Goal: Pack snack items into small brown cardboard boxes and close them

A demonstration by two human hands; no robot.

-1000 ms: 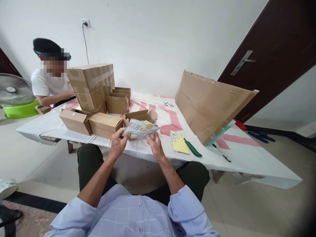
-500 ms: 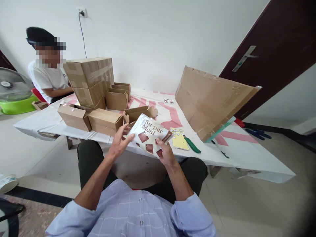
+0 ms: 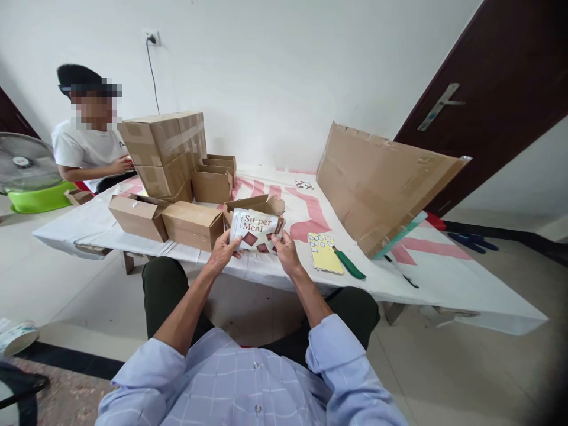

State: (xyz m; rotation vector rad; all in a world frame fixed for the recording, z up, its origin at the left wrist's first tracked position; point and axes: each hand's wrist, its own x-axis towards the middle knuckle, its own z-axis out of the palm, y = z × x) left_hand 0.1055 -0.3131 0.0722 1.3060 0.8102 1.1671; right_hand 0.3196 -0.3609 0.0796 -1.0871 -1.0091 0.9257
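Between my two hands is a white food pouch (image 3: 256, 228) printed "Su-per Meal" with brown-red squares. My left hand (image 3: 224, 249) grips its left edge, thumb in front. On the pouch's right edge my right hand (image 3: 284, 247) is closed, the thumb over the printed side. Behind the pouch stands an open cardboard box (image 3: 260, 204), partly hidden by it. A closed-looking carton (image 3: 193, 225) sits just left of my left hand. To the right of my hands lie a yellow sheet with stickers (image 3: 326, 257) and a green-handled tool (image 3: 349, 263).
Stacked taped cartons (image 3: 162, 151) rise at the left, with open boxes (image 3: 213, 182) beside them. A large cardboard panel (image 3: 386, 183) leans at the right. A black pen-like item (image 3: 403, 273) lies on the white-covered table (image 3: 483, 296). A co-worker (image 3: 89, 148) sits at far left.
Both hands have carried the pouch slightly left and up toward the open box, tipping it more upright and level. The co-worker's hand has risen into view.
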